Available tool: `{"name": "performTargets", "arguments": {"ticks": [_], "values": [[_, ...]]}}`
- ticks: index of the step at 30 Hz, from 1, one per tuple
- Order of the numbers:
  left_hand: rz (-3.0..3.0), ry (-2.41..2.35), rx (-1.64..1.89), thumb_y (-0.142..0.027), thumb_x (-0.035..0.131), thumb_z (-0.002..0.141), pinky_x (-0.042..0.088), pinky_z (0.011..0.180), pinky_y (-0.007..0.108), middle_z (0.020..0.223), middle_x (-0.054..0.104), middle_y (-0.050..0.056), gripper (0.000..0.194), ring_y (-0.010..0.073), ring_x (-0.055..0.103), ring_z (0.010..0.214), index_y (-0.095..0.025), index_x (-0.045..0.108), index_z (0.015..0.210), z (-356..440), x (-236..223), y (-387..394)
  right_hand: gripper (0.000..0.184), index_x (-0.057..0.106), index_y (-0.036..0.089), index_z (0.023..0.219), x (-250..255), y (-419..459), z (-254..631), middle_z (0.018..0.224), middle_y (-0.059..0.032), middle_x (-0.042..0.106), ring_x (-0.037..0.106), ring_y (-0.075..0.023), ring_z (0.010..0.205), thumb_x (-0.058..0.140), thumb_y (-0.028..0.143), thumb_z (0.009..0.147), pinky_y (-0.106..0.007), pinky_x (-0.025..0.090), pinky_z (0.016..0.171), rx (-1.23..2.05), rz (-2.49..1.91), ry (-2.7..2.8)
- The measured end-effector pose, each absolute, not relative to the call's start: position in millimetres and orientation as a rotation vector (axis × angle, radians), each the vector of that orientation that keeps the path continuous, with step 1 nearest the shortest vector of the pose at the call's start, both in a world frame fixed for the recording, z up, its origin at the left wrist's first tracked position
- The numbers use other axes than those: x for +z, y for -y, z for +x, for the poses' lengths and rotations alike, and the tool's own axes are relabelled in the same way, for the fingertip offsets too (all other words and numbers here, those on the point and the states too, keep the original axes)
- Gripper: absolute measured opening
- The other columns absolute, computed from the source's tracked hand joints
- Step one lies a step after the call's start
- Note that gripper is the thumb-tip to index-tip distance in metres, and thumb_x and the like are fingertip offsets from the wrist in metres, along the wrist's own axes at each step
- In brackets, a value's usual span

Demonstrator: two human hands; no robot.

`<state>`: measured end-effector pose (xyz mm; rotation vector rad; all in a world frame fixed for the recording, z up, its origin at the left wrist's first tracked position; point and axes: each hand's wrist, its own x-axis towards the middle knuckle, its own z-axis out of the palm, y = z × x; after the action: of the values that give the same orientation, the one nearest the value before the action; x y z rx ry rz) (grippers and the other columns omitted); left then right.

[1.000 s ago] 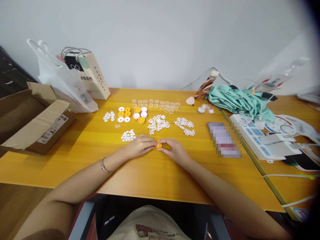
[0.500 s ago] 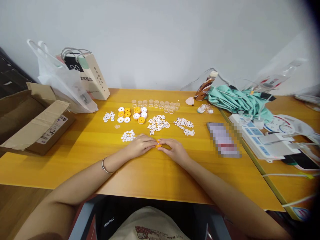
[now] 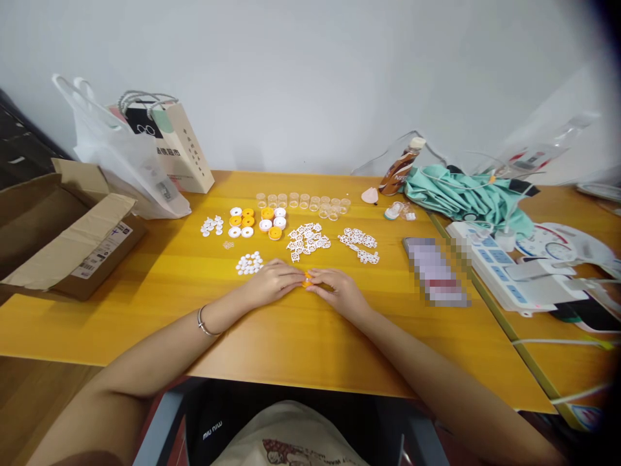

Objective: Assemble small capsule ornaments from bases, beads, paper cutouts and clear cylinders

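Between my fingertips is a small orange round plastic part (image 3: pixel 307 279) with something pale at its middle. My left hand (image 3: pixel 275 282) grips its left side, and my right hand (image 3: pixel 337 290) pinches it from the right. Fingers cover most of it. Just beyond my left hand lies a cluster of small white discs (image 3: pixel 249 263). Farther back are white openwork pieces in two groups, one in the middle (image 3: pixel 306 242) and another on the right (image 3: pixel 359 244). Orange and white round caps (image 3: pixel 248 221) sit in two groups behind, with clear cups (image 3: pixel 305 201) in a row at the back.
On the left stand an open cardboard box (image 3: pixel 97 259), a white plastic bag (image 3: pixel 140 175) and a paper bag (image 3: pixel 187 155). To the right are a phone (image 3: pixel 434 268), a drink bottle (image 3: pixel 400 169), green cloth (image 3: pixel 460 194) and a white power strip (image 3: pixel 490 272) with cables.
Both hands stay almost in place around the orange part. My right fingers have shifted very slightly on it, and the whole view has moved a little.
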<state>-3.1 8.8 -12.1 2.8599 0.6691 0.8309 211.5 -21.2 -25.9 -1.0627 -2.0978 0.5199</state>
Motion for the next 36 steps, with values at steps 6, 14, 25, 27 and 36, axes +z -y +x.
{"name": "performTargets", "arguments": {"ticks": [6,14,25,27,36], "values": [[2.867,-0.663,0.842,-0.024,0.047,0.09,0.044,0.078,0.028,0.099,0.069,0.006,0.021,0.0131,0.064,0.087,-0.019,0.065,0.099,-2.2,-10.3,-8.4,0.012,0.066,0.025,0.09,-24.3,21.5,211.4,0.1,-0.0038,0.07,0.063,-0.0215,0.1,0.061,0.028,0.079,-0.04,0.048,0.088,0.528,-1.074,2.099],[2.957,-0.609,0.781,-0.022,0.044,0.091,0.044,0.078,0.029,0.102,0.069,0.006,0.023,0.0136,0.064,0.089,-0.018,0.063,0.102,-3.9,-7.6,-8.1,0.013,0.065,0.026,0.091,-26.2,21.3,211.9,0.098,-0.0027,0.071,0.064,-0.0216,0.1,0.062,0.028,0.079,-0.041,0.047,0.09,0.477,-1.055,2.13],[3.01,-0.504,0.758,-0.02,0.043,0.091,0.043,0.08,0.03,0.103,0.069,0.006,0.022,0.0139,0.064,0.09,-0.019,0.063,0.101,-5.8,-3.9,-8.9,0.01,0.066,0.026,0.088,-27.0,22.8,211.7,0.099,-0.0023,0.071,0.064,-0.0208,0.099,0.062,0.027,0.08,-0.041,0.045,0.091,0.405,-1.061,2.196],[2.994,-0.503,0.752,-0.02,0.043,0.091,0.043,0.08,0.03,0.103,0.069,0.006,0.022,0.0138,0.063,0.092,-0.019,0.063,0.102,-6.1,-4.2,-9.3,0.01,0.066,0.026,0.089,-26.6,22.8,211.8,0.098,-0.0021,0.071,0.064,-0.0209,0.099,0.062,0.027,0.079,-0.042,0.045,0.091,0.409,-1.064,2.197],[2.98,-0.519,0.724,-0.022,0.044,0.091,0.042,0.08,0.03,0.104,0.068,0.006,0.023,0.014,0.062,0.092,-0.021,0.063,0.103,-6.3,-2.4,-8.3,0.01,0.067,0.026,0.088,-26.9,22.7,212.1,0.099,-0.0023,0.071,0.064,-0.0206,0.099,0.062,0.027,0.08,-0.042,0.045,0.091,0.406,-1.062,2.199]]}}
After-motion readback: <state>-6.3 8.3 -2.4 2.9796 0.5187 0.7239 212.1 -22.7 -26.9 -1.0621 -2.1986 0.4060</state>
